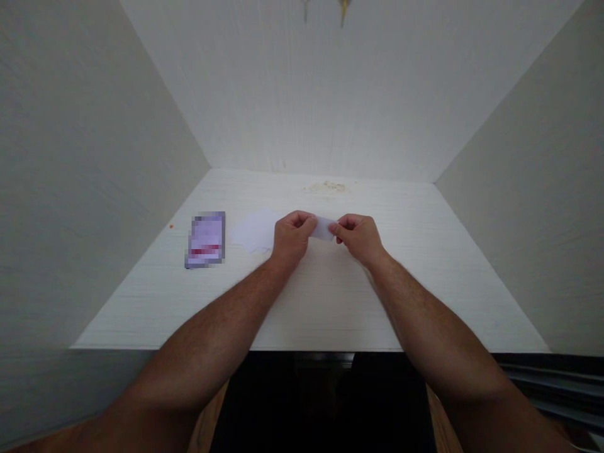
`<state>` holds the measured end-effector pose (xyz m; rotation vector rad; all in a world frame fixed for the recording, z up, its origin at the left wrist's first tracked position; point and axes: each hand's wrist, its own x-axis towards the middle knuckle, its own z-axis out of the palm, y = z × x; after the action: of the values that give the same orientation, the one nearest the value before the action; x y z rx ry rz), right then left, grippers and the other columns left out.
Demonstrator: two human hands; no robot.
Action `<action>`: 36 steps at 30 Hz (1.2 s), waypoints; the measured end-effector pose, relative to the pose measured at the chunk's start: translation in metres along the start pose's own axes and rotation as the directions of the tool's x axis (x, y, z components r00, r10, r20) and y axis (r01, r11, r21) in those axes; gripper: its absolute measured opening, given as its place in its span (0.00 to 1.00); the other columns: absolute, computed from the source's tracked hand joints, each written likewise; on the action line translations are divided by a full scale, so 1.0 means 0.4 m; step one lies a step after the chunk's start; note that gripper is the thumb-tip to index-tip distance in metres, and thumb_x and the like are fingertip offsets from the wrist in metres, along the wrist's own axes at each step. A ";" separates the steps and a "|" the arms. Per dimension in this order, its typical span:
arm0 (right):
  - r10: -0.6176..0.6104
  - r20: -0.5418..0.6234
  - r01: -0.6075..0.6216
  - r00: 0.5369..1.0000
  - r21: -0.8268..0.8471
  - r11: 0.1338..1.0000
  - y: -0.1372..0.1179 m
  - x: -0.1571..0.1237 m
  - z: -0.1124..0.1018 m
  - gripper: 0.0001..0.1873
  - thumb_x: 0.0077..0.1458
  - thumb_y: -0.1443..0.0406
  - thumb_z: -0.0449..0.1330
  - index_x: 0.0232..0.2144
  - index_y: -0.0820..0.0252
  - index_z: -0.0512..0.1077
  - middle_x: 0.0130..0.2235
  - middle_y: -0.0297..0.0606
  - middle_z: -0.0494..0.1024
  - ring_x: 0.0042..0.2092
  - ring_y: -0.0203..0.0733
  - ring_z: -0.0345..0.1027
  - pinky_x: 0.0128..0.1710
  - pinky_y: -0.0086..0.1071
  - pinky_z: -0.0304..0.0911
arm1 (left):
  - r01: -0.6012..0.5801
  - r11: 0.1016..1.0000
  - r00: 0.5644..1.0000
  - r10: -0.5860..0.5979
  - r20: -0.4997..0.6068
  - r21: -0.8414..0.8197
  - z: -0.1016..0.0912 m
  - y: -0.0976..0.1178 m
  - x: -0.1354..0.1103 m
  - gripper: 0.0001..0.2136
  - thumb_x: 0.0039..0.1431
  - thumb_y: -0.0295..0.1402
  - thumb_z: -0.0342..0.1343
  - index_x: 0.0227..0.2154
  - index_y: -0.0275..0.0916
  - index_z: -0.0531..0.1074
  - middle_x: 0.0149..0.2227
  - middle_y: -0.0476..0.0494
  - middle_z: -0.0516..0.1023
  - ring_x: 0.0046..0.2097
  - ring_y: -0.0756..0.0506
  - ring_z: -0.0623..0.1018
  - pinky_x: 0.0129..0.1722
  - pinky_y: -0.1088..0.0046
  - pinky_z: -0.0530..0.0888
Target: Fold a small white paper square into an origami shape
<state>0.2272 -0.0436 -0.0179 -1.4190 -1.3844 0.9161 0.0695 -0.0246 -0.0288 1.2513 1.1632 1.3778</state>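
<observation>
A small piece of white paper is stretched between my two hands above the tabletop. My left hand pinches its left end between thumb and curled fingers. At the other end, my right hand grips the right edge in the same way. Left of my left hand lie several loose white sheets, partly hidden behind that hand. Whether the held piece is folded, I cannot tell.
A purple, pixelated rectangular object lies at the left of the white table. A tiny orange speck is beside it. Pale crumbs or stains mark the back of the table. Walls enclose the left, back and right sides.
</observation>
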 end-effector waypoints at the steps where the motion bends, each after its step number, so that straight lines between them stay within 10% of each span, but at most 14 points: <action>1: 0.004 0.012 -0.004 1.000 0.006 1.000 0.002 0.000 -0.001 0.13 0.46 0.57 0.65 0.22 0.60 0.72 0.18 0.30 0.71 0.20 0.30 0.56 0.21 0.28 0.50 | 0.001 1.000 1.000 -0.001 -0.002 -0.005 0.001 0.000 0.000 0.06 0.47 0.34 0.62 0.24 0.37 0.75 0.22 0.52 0.72 0.25 0.52 0.68 0.28 0.75 0.67; 18: -0.018 0.115 0.023 0.993 -0.049 0.999 0.008 -0.004 -0.008 0.12 0.47 0.58 0.63 0.21 0.60 0.69 0.18 0.29 0.68 0.21 0.30 0.56 0.22 0.28 0.50 | 0.076 0.992 0.989 -0.062 0.135 -0.100 -0.002 -0.019 0.008 0.06 0.48 0.34 0.60 0.24 0.37 0.73 0.23 0.50 0.72 0.26 0.51 0.70 0.27 0.75 0.67; 26: -0.040 0.219 0.087 0.975 -0.211 0.974 0.013 -0.006 -0.009 0.15 0.49 0.55 0.63 0.20 0.61 0.72 0.19 0.30 0.67 0.22 0.31 0.55 0.23 0.29 0.48 | -0.052 0.975 0.948 -0.020 0.316 0.218 -0.015 0.012 0.002 0.06 0.46 0.35 0.63 0.25 0.37 0.78 0.26 0.48 0.78 0.30 0.50 0.72 0.32 0.73 0.68; 36: -0.040 0.115 0.054 0.993 -0.120 0.991 0.007 0.000 -0.008 0.09 0.49 0.60 0.61 0.24 0.61 0.74 0.22 0.33 0.73 0.23 0.32 0.59 0.23 0.29 0.53 | -0.049 0.980 0.991 0.024 0.128 0.191 -0.006 -0.005 0.008 0.09 0.50 0.36 0.60 0.22 0.37 0.72 0.22 0.51 0.71 0.25 0.52 0.67 0.26 0.74 0.64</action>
<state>0.2310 -0.0436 -0.0196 -1.4384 -1.5759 0.9050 0.0671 -0.0214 -0.0304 1.4817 1.2134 1.2155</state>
